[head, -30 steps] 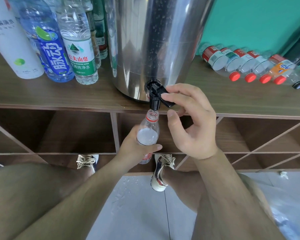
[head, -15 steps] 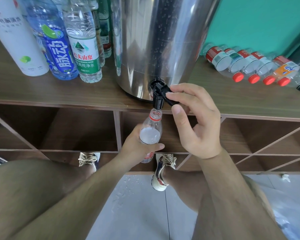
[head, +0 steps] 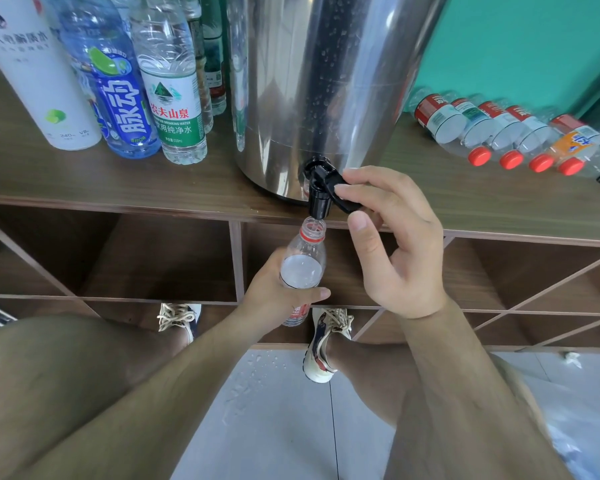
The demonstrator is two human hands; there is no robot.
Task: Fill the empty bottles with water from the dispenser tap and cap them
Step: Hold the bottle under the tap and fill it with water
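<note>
Teal wall (head: 516, 39) and a wooden counter (head: 84, 188) frame the job. The steel dispenser (head: 326, 81) stands at the counter's front edge, so its black tap (head: 316, 194) overhangs the open shelving (head: 153, 258) and leaves room beneath.

Your left hand (head: 274, 296) is wrapped round the middle of the bottle (head: 303, 268). It holds the bottle upright with the open mouth just under the spout, so water can drop straight in. Your right hand (head: 395, 244) pinches the tap lever (head: 345, 200), fingers on top and thumb below, probably so you can cut the flow quickly.

Water reaches the bottle's shoulder, so filling looks nearly done, though no stream is clear enough to confirm. Red-capped bottles (head: 499, 133) lie in a row to the right, well apart from the tap.

Compared with a second ago, both holds are the same and the bottle remains under the spout. Only the view has drifted slightly, and the level looks no different.
</note>
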